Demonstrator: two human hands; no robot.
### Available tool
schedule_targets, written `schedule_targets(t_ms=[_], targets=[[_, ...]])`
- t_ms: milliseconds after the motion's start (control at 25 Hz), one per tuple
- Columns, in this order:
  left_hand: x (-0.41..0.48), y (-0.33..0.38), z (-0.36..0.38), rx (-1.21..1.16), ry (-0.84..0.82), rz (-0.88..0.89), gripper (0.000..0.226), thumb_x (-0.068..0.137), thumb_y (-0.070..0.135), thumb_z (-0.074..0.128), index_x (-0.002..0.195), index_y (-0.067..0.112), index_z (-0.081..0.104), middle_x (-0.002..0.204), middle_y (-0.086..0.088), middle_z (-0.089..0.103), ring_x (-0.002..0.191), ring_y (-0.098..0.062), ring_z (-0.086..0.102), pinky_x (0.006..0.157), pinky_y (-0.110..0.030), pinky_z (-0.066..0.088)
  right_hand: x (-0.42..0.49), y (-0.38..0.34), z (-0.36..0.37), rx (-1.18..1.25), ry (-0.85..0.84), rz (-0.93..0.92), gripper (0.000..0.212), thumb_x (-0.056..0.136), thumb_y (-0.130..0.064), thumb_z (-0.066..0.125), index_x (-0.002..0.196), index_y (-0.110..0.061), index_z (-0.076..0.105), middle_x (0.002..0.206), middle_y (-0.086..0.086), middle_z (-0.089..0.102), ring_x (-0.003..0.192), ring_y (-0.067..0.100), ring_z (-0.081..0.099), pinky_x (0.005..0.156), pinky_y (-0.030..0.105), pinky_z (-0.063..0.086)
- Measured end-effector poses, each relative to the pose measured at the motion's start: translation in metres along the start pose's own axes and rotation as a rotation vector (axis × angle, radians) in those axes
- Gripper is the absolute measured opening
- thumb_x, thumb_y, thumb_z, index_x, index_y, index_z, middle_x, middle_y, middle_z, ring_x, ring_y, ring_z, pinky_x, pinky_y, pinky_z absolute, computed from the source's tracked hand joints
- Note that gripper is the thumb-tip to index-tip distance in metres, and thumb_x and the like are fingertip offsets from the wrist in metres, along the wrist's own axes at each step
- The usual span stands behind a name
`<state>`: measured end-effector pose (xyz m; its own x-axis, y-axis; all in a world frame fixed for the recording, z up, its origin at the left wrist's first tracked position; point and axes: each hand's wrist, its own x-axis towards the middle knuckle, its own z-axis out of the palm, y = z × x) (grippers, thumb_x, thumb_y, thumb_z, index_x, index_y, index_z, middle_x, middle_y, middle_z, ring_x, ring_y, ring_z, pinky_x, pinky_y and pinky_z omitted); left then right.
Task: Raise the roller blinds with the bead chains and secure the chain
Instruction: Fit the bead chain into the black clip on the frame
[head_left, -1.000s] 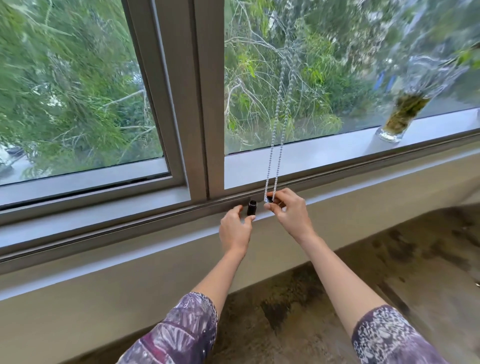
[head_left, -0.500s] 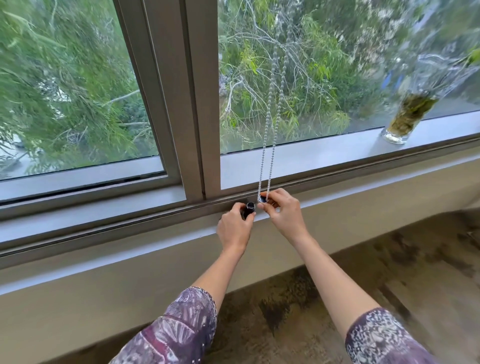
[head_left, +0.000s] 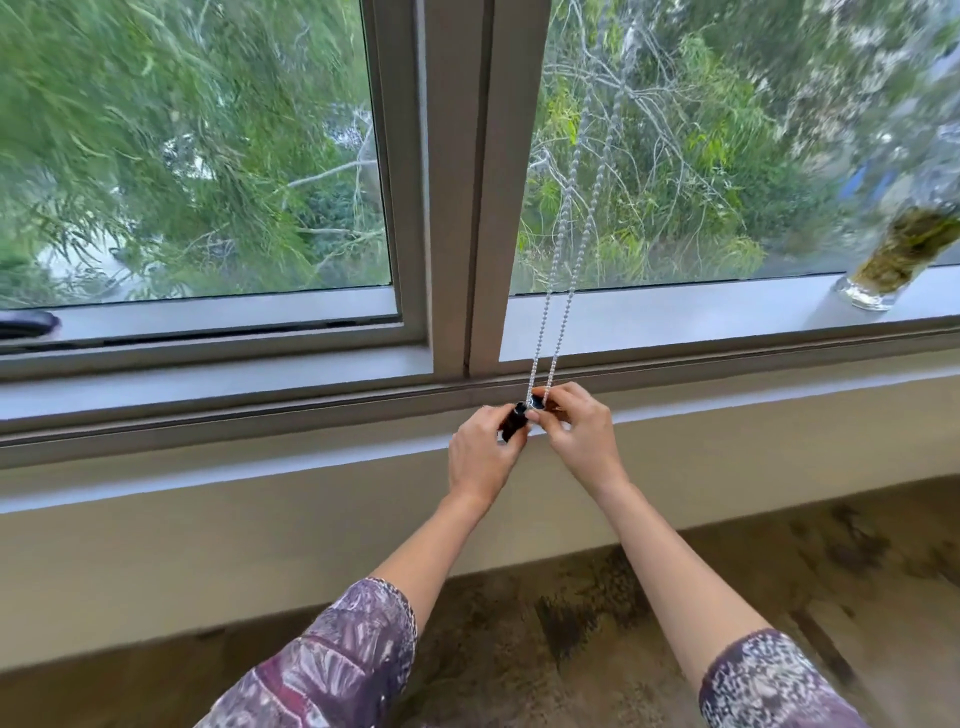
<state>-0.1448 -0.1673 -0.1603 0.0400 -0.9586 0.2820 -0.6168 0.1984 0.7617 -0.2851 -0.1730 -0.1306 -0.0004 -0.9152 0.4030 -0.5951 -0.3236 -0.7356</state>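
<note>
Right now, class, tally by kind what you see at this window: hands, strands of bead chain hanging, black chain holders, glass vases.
Hands: 2, left hand and right hand
Bead chain strands: 2
Black chain holder: 1
Glass vase: 1
Total: 6

A pale sill (head_left: 701, 317) runs under my window. A glass jar (head_left: 893, 265) of greenish stuff stands on it, far right. A dark object (head_left: 26, 323) lies at its left end.
</note>
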Motion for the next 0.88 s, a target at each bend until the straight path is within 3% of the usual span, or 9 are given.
schedule_targets(t_ms=[240, 520, 680, 880], targets=[[-0.010, -0.011, -0.023, -0.052, -0.011, 0.003, 0.027, 0.083, 0.031, 0.070, 0.109, 0.024, 0.071, 0.098, 0.001, 0.071, 0.088, -0.020, 0.067, 0.074, -0.041, 0.054, -0.012, -0.013, 0.013, 0.033, -0.020, -0.002, 0.016, 0.080, -0.014, 0.074, 0.096, -0.012, 0.072, 0.089, -0.001, 0.067, 0.080, 0.008, 0.067, 0.073, 0.014, 0.052], [-0.020, -0.019, -0.040, -0.046, -0.014, 0.018, 0.021, 0.085, 0.029, 0.069, 0.103, 0.021, 0.073, 0.095, 0.001, 0.072, 0.087, -0.020, 0.066, 0.074, -0.038, 0.053, -0.024, -0.025, 0.028, 0.057, -0.019, 0.006, 0.017, 0.081, -0.013, 0.073, 0.098, -0.016, 0.071, 0.088, -0.007, 0.064, 0.080, -0.006, 0.063, 0.069, 0.013, 0.053], [-0.025, -0.020, -0.046, 0.076, 0.000, 0.049, 0.015, 0.088, 0.033, 0.064, 0.096, 0.022, 0.069, 0.087, 0.004, 0.072, 0.082, -0.020, 0.065, 0.066, -0.036, 0.051, -0.029, -0.029, 0.033, 0.040, -0.006, 0.001, 0.016, 0.081, -0.019, 0.073, 0.097, -0.021, 0.071, 0.089, -0.009, 0.064, 0.079, 0.002, 0.065, 0.067, 0.017, 0.055], [-0.030, -0.020, -0.048, 0.135, 0.032, 0.045, 0.016, 0.087, 0.036, 0.063, 0.093, 0.022, 0.068, 0.085, 0.002, 0.071, 0.081, -0.020, 0.065, 0.067, -0.035, 0.050, -0.036, -0.034, 0.042, 0.007, 0.073, 0.005, 0.014, 0.081, -0.026, 0.073, 0.095, -0.024, 0.071, 0.085, -0.011, 0.065, 0.074, 0.006, 0.066, 0.068, 0.027, 0.057]])
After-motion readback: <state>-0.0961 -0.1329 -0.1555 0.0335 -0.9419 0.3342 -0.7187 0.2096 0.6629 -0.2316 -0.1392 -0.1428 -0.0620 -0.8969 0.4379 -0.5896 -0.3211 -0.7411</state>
